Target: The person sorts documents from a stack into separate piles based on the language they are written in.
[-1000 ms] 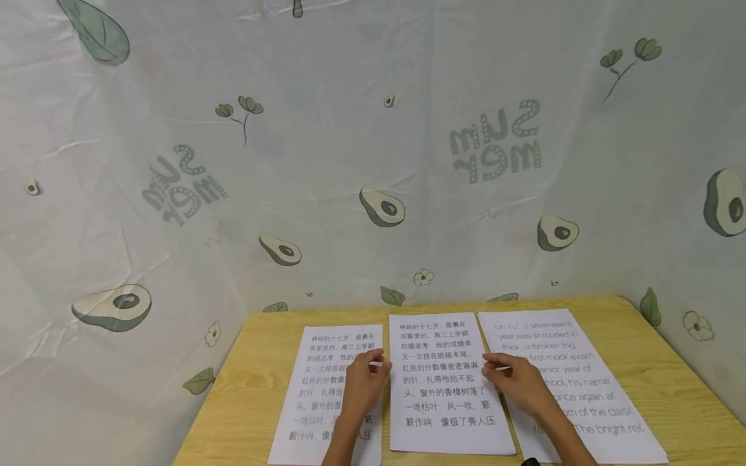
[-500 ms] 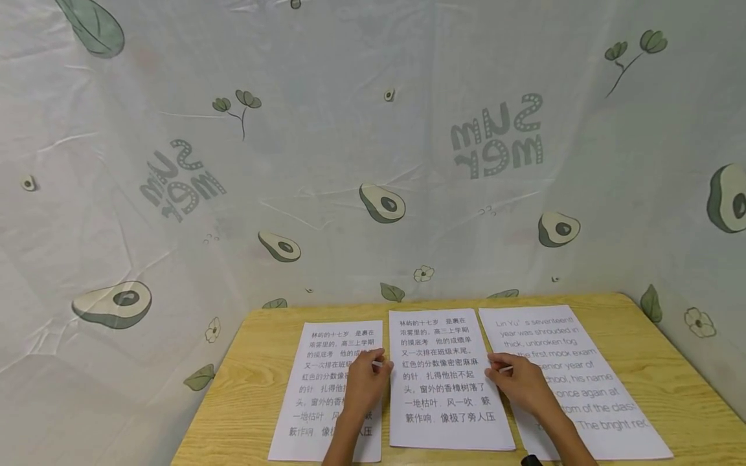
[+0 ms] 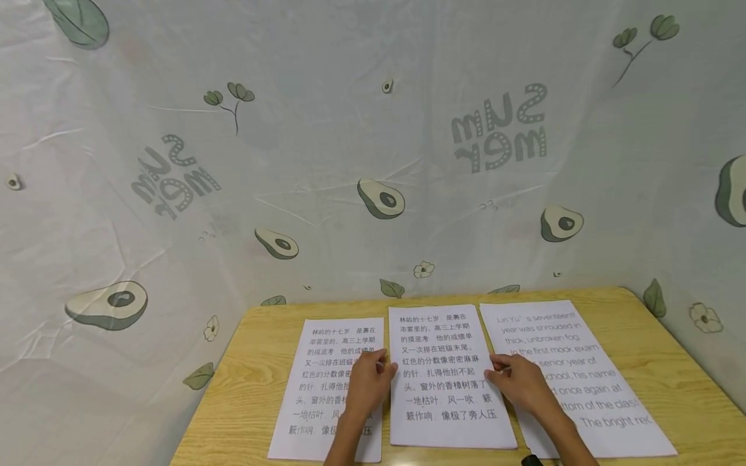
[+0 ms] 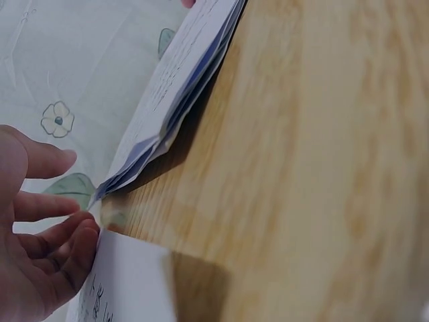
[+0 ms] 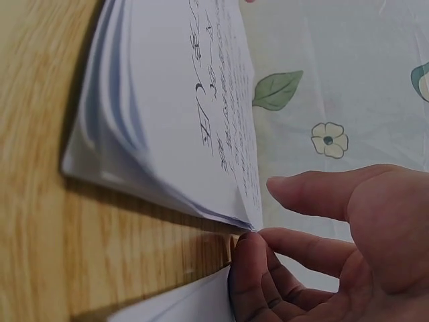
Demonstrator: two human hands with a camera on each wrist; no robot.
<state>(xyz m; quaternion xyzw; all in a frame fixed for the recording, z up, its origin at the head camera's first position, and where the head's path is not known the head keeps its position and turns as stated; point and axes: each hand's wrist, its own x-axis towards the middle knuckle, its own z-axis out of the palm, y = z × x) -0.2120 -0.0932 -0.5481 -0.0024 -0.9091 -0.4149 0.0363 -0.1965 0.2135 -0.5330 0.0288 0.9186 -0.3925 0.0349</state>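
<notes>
The middle stack of printed paper (image 3: 437, 424) lies on the table between my hands, its top sheet covered in Chinese text. My left hand (image 3: 370, 382) reaches over the left stack (image 3: 303, 414), fingertips right at the middle stack's left edge. From the other side, my right hand (image 3: 520, 382) overlaps the right stack (image 3: 577, 336), printed in English, and touches the middle stack's right edge. Both wrist views show the thumbs standing apart from the fingers, with fingertips at the corner of the layered sheets (image 5: 181, 121). Slight gaps show between those sheets in the left wrist view.
A yellow wood-grain table (image 3: 233, 362) carries the three stacks side by side. Behind it hangs a pale curtain (image 3: 326, 149) printed with avocados and leaves. A small black object (image 3: 531, 460) is at the front edge, near my right forearm.
The head view has tipped down slightly, so everything sits a little higher or lower in frame. My hands stay beside the middle stack, the left fingertips now closer to its edge.
</notes>
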